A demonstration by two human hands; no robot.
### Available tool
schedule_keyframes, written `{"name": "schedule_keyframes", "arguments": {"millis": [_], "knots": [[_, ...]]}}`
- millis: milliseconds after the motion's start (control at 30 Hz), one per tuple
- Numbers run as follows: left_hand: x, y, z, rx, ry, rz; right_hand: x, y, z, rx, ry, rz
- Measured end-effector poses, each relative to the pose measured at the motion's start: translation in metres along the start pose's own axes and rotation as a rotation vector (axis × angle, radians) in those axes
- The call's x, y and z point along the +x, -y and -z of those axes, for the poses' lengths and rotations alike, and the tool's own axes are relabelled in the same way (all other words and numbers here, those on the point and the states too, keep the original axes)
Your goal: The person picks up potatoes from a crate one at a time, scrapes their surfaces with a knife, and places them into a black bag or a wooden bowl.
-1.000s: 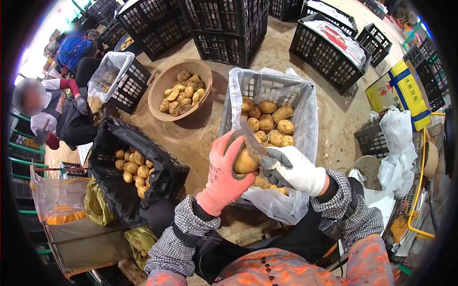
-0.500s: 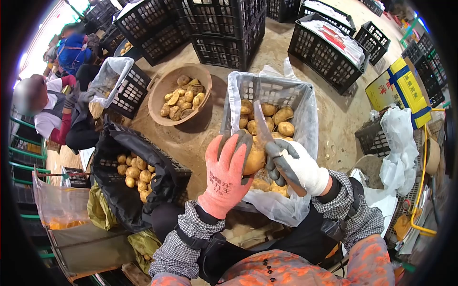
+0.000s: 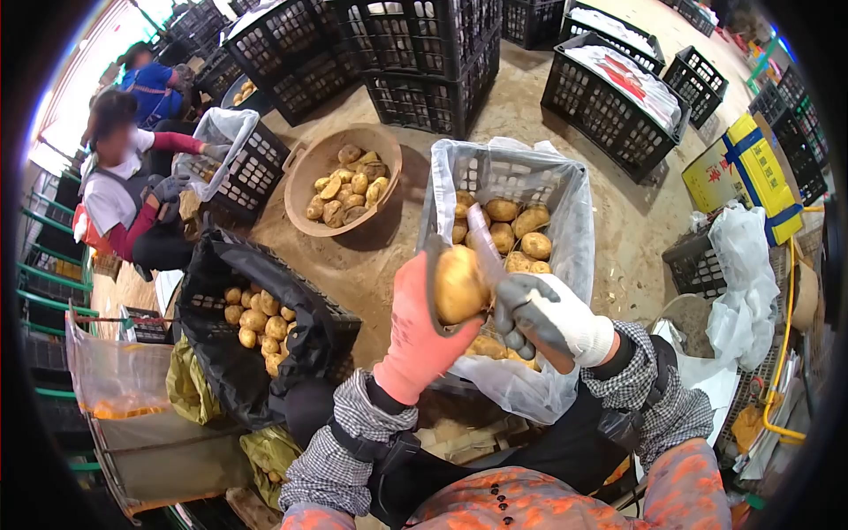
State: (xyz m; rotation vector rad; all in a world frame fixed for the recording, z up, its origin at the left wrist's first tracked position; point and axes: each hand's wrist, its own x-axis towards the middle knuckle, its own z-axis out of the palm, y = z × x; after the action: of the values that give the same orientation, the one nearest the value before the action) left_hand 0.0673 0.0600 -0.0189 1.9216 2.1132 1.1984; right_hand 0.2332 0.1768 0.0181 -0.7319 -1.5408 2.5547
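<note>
My left hand point(image 3: 415, 320), in a coral glove with grey palm, is closed round a large potato point(image 3: 460, 284) above the front of a plastic-lined crate point(image 3: 579, 199). My right hand point(image 3: 552, 316), in a white and grey glove, grips the handle of a knife point(image 3: 486, 240). The blade points up and away, close beside the potato's right side, slightly blurred; whether it touches cannot be made out. Several potatoes point(image 3: 503, 237) lie in the crate below. Some of them are hidden behind my hands.
A brown basin point(image 3: 296, 208) of potatoes stands beyond, left of the crate. A black-lined crate point(image 3: 199, 305) with potatoes is at left. Stacked black crates point(image 3: 424, 97) rise behind. A yellow box point(image 3: 760, 177) stands at right. Two people point(image 3: 128, 190) sit at far left.
My left hand has turned, so the potato now shows toward me instead of the glove's back. The nearer person at left has stretched an arm toward a lined crate. The view has shifted slightly.
</note>
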Motion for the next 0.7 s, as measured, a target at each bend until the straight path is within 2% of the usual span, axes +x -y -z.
{"name": "schedule_keyframes", "arguments": {"millis": [33, 67, 100, 167, 233, 300, 367, 433, 467, 533, 633, 700], "knots": [[-0.003, 0.005, -0.003, -0.423, 0.007, 0.302, 0.001, 0.001, -0.001, -0.004, 0.012, -0.006], [-0.006, 0.008, -0.003, -0.848, 0.01, 0.601, 0.003, 0.001, -0.004, -0.022, -0.089, -0.034], [-0.006, 0.006, -0.003, -0.844, -0.001, 0.609, 0.005, 0.0, -0.006, -0.041, -0.192, -0.062], [-0.003, 0.001, -0.003, -1.416, 0.127, 0.735, 0.009, -0.006, -0.004, -0.103, -0.164, -0.05], [-0.006, -0.002, 0.001, -1.494, 0.167, 0.72, 0.009, -0.011, 0.003, 0.068, -0.102, 0.075], [-0.006, -0.005, 0.003, -1.449, 0.224, 0.642, 0.011, -0.011, 0.0, 0.04, -0.152, 0.073], [-0.009, 0.0, 0.0, -1.457, 0.194, 0.614, 0.012, -0.014, -0.003, 0.132, -0.185, 0.113], [-0.007, 0.001, 0.003, -1.09, 0.166, 0.499, 0.014, -0.012, -0.003, 0.029, -0.202, 0.046], [-0.005, 0.002, 0.006, -1.09, 0.164, 0.498, 0.014, -0.01, -0.004, -0.074, -0.219, -0.019], [-0.001, 0.003, 0.012, -0.223, 0.101, 0.187, 0.013, -0.009, -0.008, -0.157, -0.21, -0.015], [-0.001, 0.001, 0.012, -0.09, 0.095, 0.177, 0.015, -0.005, -0.006, -0.285, -0.196, -0.057], [-0.001, -0.001, 0.013, -0.02, 0.11, 0.159, 0.014, -0.002, -0.009, -0.549, -0.165, 0.011]]}}
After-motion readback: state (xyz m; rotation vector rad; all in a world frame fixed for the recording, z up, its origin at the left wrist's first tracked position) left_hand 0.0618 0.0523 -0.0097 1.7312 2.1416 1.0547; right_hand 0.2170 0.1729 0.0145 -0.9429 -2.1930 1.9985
